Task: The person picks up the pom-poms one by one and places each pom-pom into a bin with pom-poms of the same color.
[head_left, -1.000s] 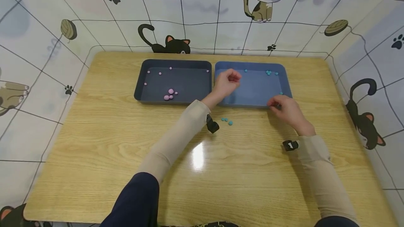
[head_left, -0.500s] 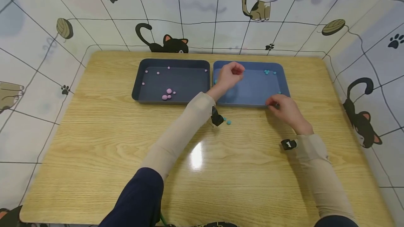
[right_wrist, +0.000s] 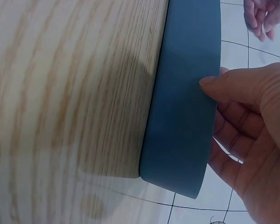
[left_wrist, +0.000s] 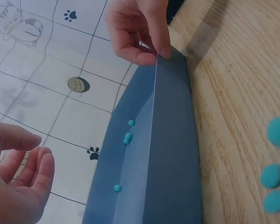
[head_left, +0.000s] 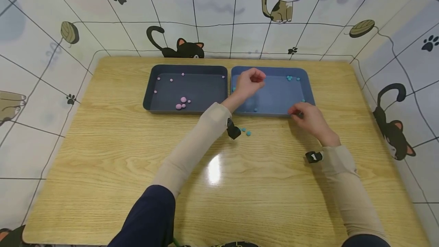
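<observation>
My right hand [head_left: 310, 119] pinches the front wall of a blue tray [head_left: 279, 94] near its right corner. In the right wrist view the thumb [right_wrist: 228, 88] presses on the outside of that wall and the fingers curl behind it. My left hand [head_left: 248, 85] hovers over the tray's left part. Seen from the left wrist, its thumb and loosely bent fingers stand apart with nothing between them. Several small teal balls [head_left: 289, 78] lie in the tray, mostly near its edges. One teal ball [head_left: 255, 110] sits just inside the front wall.
Left of the blue tray stands a dark grey tray [head_left: 205, 87] with several pink balls [head_left: 183, 100] of different sizes. A few teal balls [head_left: 248, 133] lie on the wooden table [head_left: 274, 186] before the blue tray. A wall with printed cats [head_left: 186, 48] rises behind.
My left hand has shifted slightly up and to the right over the blue tray, then stayed there. A teal ball now shows inside the tray's front wall. The right hand keeps its hold.
</observation>
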`<state>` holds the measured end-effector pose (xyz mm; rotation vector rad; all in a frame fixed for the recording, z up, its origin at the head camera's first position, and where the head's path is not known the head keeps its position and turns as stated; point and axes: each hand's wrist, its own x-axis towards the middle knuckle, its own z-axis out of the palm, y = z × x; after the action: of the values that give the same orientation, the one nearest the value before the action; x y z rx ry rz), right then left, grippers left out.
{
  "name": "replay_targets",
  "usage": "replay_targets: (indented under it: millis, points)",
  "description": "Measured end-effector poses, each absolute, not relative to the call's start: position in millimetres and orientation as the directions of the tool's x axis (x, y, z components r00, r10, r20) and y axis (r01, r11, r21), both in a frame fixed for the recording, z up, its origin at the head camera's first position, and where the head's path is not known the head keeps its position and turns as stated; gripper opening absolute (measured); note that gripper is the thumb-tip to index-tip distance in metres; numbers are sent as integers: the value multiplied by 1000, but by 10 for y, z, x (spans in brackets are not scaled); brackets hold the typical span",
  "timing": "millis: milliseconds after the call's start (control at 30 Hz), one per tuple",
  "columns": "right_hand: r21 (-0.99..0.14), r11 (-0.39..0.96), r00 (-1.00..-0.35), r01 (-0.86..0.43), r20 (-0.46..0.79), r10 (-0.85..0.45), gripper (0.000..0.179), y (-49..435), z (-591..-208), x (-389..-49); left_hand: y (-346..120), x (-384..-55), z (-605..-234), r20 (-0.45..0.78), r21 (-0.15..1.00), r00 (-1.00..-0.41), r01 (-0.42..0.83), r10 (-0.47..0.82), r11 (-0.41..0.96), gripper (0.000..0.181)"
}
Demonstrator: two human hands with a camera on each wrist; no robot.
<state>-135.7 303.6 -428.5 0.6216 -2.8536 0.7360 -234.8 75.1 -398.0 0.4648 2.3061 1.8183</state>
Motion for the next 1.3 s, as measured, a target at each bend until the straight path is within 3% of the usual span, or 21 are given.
replay_targets:
  millis: [467, 933, 1300]
  points:
    - [-425, 789, -896, -443, 249, -368, 13, 3037, -4287, -1348, 414, -1971, -3963, 110, 983, -882, 163, 458, 79, 12]
    - [-425, 790, -896, -443, 250, -368, 13, 3047, -4300, -1354, 173, -1617, -4173, 59, 984, -830, 142, 555, 108, 11]
    - [-426, 790, -897, -441, 242, -370, 13, 3034, -4262, -1334, 89, -1517, -4380, 33, 973, -804, 161, 594, 164, 14]
